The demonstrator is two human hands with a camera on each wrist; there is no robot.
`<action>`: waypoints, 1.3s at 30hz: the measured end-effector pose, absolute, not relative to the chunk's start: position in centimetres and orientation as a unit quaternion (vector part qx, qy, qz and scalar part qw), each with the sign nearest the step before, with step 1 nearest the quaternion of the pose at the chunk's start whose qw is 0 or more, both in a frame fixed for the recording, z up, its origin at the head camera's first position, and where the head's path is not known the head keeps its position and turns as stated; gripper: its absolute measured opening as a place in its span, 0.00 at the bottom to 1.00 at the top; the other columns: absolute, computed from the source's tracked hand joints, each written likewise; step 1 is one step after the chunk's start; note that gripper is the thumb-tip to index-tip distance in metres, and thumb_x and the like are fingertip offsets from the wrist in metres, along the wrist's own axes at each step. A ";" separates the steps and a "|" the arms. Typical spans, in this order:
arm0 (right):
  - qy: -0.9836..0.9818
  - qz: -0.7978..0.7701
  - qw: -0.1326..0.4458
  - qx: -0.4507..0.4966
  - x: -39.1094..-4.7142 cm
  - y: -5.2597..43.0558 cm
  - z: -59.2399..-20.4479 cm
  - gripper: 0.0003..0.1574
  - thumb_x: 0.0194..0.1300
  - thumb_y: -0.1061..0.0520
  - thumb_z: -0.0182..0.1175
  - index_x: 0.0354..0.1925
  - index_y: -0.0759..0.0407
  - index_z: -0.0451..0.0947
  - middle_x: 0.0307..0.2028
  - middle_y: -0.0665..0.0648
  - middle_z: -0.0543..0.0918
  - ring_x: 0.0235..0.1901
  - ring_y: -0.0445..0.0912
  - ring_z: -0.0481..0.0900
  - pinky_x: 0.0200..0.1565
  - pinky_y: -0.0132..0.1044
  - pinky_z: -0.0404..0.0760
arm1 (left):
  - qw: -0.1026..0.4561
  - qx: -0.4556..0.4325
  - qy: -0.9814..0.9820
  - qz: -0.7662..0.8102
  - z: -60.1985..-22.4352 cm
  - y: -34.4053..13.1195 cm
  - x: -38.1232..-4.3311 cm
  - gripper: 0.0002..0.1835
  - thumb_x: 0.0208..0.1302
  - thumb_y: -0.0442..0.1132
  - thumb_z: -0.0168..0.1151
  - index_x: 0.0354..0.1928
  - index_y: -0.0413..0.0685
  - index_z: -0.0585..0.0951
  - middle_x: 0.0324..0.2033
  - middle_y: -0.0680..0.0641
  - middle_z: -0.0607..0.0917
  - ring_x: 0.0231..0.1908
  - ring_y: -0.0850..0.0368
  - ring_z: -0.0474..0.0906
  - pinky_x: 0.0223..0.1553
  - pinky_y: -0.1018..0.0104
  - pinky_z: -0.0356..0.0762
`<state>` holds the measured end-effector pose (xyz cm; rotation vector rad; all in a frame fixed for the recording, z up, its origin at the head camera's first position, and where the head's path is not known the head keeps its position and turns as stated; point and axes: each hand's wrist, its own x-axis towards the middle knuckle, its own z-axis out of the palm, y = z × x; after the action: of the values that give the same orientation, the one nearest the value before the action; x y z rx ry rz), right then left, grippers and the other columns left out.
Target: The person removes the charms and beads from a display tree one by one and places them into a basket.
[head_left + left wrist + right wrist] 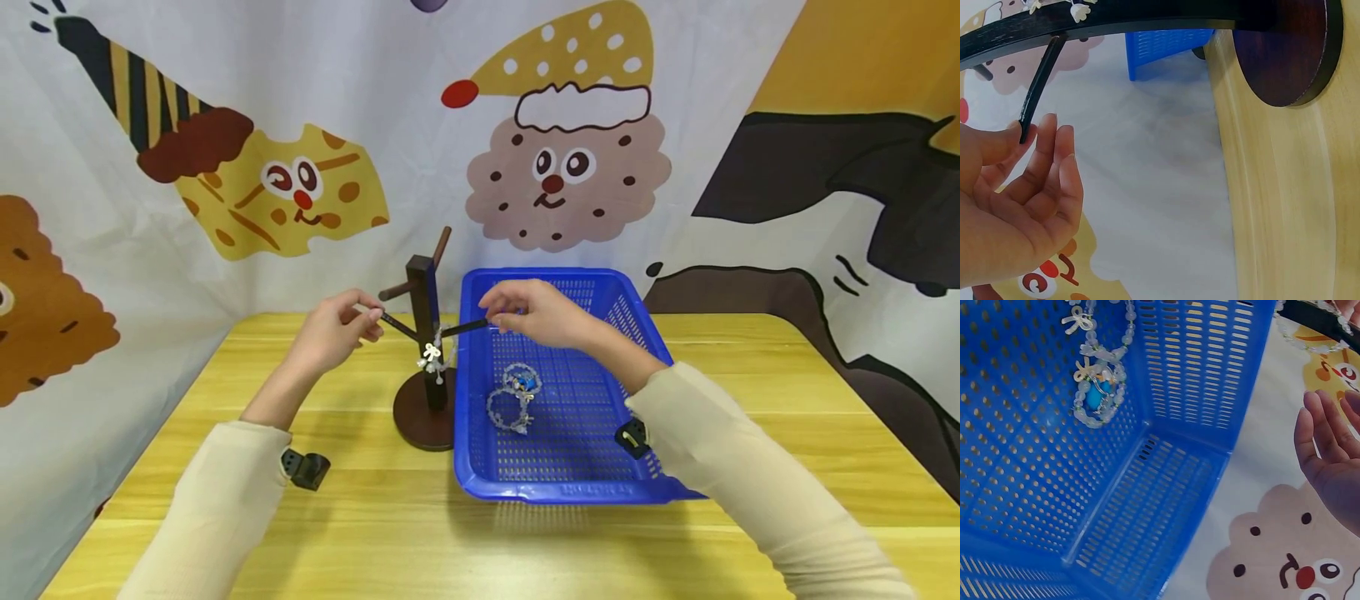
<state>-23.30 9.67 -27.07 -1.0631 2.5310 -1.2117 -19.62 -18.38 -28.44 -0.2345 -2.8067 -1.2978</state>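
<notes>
A dark wooden stand point(426, 304) with several pegs rises from a round base point(420, 417). My left hand point(333, 329) pinches the tip of its lower left peg point(1038, 84) between thumb and finger. On the opposite side, my right hand point(532, 312) holds the end of the lower right peg point(465, 327) with its fingertips. From that right peg, close to the post, hangs a clear beaded bracelet point(452, 354) with a pale bow charm point(431, 352). In the right wrist view, my right hand point(1335, 456) is cut off by the edge, hiding its pinch.
A blue perforated basket point(570, 492) stands just right of the stand. Inside lie beaded bracelets point(507, 410), one with a blue charm point(1099, 395). The wooden table point(360, 533) meets a cartoon-printed cloth point(420, 167) behind. Two upper pegs stick out from the post.
</notes>
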 end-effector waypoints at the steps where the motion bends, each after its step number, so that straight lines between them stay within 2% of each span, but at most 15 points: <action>1: 0.839 -0.407 0.073 -0.354 -23.4 9.6 -27.3 0.14 0.61 0.71 0.54 0.46 0.68 0.75 0.37 0.64 0.81 0.34 0.52 0.80 0.36 0.41 0.79 | 0.020 -0.075 -0.905 -0.419 -28.5 -18.4 -19.6 0.12 0.70 0.40 0.47 0.46 0.40 0.75 0.31 0.42 0.83 0.34 0.50 0.80 0.38 0.55 0.76; 10: 0.837 -0.400 0.080 -0.364 -23.9 8.6 -28.9 0.15 0.60 0.67 0.58 0.47 0.64 0.76 0.39 0.61 0.81 0.34 0.46 0.79 0.34 0.36 0.76 | 0.020 -0.076 -0.901 -0.426 -28.7 -18.3 -19.7 0.12 0.70 0.41 0.47 0.46 0.40 0.75 0.30 0.42 0.83 0.34 0.50 0.81 0.38 0.56 0.77; 17: 0.834 -0.393 0.065 -0.381 -23.9 7.7 -29.4 0.17 0.58 0.66 0.60 0.48 0.66 0.76 0.43 0.60 0.81 0.40 0.48 0.79 0.43 0.39 0.75 | 0.021 -0.076 -0.900 -0.429 -28.8 -18.3 -19.7 0.12 0.69 0.40 0.48 0.45 0.40 0.75 0.30 0.42 0.83 0.33 0.51 0.81 0.38 0.55 0.77; 29: 0.824 -0.406 0.098 -0.382 -23.6 6.6 -30.0 0.23 0.58 0.67 0.60 0.53 0.66 0.72 0.50 0.62 0.77 0.42 0.50 0.79 0.45 0.33 0.76 | 0.023 -0.076 -0.899 -0.430 -28.9 -18.3 -19.7 0.12 0.70 0.40 0.47 0.45 0.40 0.75 0.30 0.42 0.83 0.33 0.51 0.81 0.37 0.57 0.77; 33: 0.827 -0.406 0.102 -0.376 -23.5 6.5 -30.1 0.23 0.58 0.66 0.61 0.53 0.67 0.72 0.50 0.61 0.77 0.39 0.49 0.79 0.43 0.34 0.76 | 0.022 -0.076 -0.898 -0.432 -28.9 -18.3 -19.7 0.12 0.70 0.40 0.47 0.46 0.40 0.75 0.31 0.40 0.83 0.34 0.51 0.81 0.38 0.56 0.77; 39: 0.825 -0.415 0.110 -0.369 -23.4 6.5 -30.0 0.18 0.58 0.69 0.59 0.48 0.68 0.73 0.45 0.65 0.77 0.40 0.49 0.79 0.36 0.34 0.77 | 0.021 -0.076 -0.900 -0.428 -28.7 -18.4 -19.7 0.13 0.70 0.41 0.47 0.46 0.40 0.75 0.31 0.40 0.83 0.34 0.50 0.81 0.38 0.56 0.77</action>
<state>-23.40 6.48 -30.03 -1.0835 2.4247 -1.2187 -19.65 -18.41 -28.73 -0.2354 -2.7917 -1.3282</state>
